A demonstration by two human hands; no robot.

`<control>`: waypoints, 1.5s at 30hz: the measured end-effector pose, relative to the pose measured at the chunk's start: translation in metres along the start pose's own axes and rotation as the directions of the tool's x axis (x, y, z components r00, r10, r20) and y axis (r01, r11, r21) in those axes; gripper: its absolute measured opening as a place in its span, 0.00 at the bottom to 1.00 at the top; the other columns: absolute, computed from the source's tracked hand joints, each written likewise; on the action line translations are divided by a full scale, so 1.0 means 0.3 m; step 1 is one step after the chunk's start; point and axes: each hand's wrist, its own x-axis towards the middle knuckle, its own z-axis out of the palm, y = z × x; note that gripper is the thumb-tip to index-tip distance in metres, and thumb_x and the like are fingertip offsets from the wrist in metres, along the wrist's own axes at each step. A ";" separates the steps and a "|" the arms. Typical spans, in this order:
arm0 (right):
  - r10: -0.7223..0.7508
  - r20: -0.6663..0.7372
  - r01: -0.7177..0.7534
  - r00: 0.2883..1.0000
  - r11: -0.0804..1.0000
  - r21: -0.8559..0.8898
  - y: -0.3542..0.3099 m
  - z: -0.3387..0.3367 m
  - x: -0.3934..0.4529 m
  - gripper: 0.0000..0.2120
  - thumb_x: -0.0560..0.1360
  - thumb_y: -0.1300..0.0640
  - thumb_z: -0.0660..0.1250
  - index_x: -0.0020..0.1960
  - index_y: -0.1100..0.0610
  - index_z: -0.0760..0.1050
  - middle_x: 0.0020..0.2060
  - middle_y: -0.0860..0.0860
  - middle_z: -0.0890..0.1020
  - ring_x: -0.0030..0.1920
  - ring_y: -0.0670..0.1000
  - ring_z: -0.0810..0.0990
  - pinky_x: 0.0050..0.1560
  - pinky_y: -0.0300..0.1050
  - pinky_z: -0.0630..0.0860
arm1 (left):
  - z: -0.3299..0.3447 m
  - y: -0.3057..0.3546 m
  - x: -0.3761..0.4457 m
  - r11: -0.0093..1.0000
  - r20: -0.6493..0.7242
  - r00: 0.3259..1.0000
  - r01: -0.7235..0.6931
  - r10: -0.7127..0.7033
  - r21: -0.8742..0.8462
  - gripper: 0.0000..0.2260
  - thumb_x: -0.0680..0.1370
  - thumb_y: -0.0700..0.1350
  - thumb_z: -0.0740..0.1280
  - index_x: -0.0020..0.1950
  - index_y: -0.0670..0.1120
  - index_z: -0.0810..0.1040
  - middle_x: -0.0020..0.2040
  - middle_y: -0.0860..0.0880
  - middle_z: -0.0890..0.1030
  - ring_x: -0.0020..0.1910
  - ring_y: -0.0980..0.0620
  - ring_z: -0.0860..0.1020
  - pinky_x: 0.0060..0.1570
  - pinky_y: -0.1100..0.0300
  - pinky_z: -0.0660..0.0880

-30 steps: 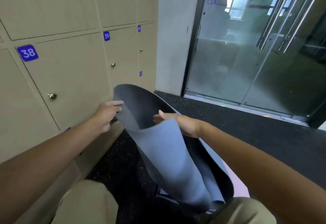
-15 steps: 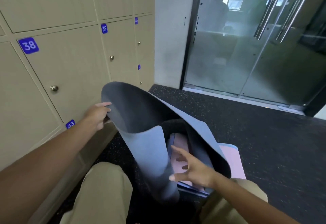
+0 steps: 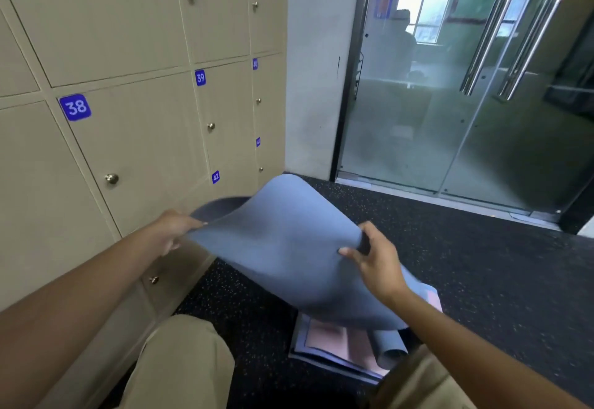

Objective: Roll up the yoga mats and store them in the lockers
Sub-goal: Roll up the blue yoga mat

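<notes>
A blue-grey yoga mat (image 3: 283, 247) hangs in the air in front of me, bent over with its lighter face up. My left hand (image 3: 175, 230) grips its left edge near the lockers. My right hand (image 3: 374, 255) grips its right edge, thumb on top. The mat's lower end lies curled (image 3: 387, 346) on the floor between my knees. Under it lies a flat stack of mats with a pink mat (image 3: 331, 338) on top. Beige lockers (image 3: 138, 138) with blue number tags 38, 39, 40, 42 fill the left wall, all doors closed.
Dark speckled floor (image 3: 466, 264) spreads ahead and to the right. A frosted glass door (image 3: 450, 103) with long steel handles stands at the back right, beside a white pillar (image 3: 315, 70). My knees in beige trousers (image 3: 180, 363) are at the bottom.
My right hand rose from near the floor and took hold of the mat's right edge. The mat flipped over away from me, its lighter face now up.
</notes>
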 end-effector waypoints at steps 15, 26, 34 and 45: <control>-0.531 0.283 0.602 0.798 0.723 -0.340 -0.370 -0.164 0.263 0.12 0.74 0.62 0.74 0.47 0.57 0.70 0.41 0.52 0.74 0.43 0.54 0.70 0.41 0.46 0.58 | 0.021 0.527 -0.514 -0.001 0.659 0.560 -0.761 0.502 0.648 0.06 0.80 0.56 0.69 0.52 0.56 0.75 0.45 0.57 0.78 0.46 0.52 0.78 0.46 0.54 0.74; -0.217 0.295 0.332 0.930 0.841 -0.427 -0.134 -0.293 0.077 0.18 0.79 0.36 0.61 0.47 0.50 0.63 0.43 0.46 0.73 0.45 0.53 0.71 0.46 0.51 0.67 | -0.241 0.261 -0.542 0.348 0.447 0.567 -0.805 0.692 0.481 0.09 0.74 0.59 0.64 0.45 0.57 0.80 0.43 0.60 0.82 0.43 0.58 0.80 0.47 0.53 0.75; -0.349 0.127 0.369 0.928 0.821 -0.436 -0.348 -0.320 0.135 0.20 0.83 0.48 0.64 0.39 0.48 0.57 0.36 0.47 0.68 0.40 0.56 0.66 0.44 0.51 0.57 | -0.394 0.194 -0.624 0.512 0.380 0.583 -0.812 0.718 0.279 0.04 0.81 0.49 0.70 0.48 0.58 0.82 0.44 0.54 0.85 0.41 0.58 0.82 0.42 0.67 0.76; -0.675 0.017 0.571 0.738 0.610 -0.549 -0.835 -0.524 0.285 0.12 0.82 0.50 0.65 0.52 0.59 0.73 0.48 0.55 0.77 0.52 0.60 0.73 0.53 0.48 0.60 | -0.615 0.341 -0.700 0.493 0.164 0.517 -0.854 0.840 0.166 0.17 0.70 0.66 0.68 0.52 0.58 0.83 0.47 0.55 0.85 0.43 0.59 0.83 0.42 0.67 0.77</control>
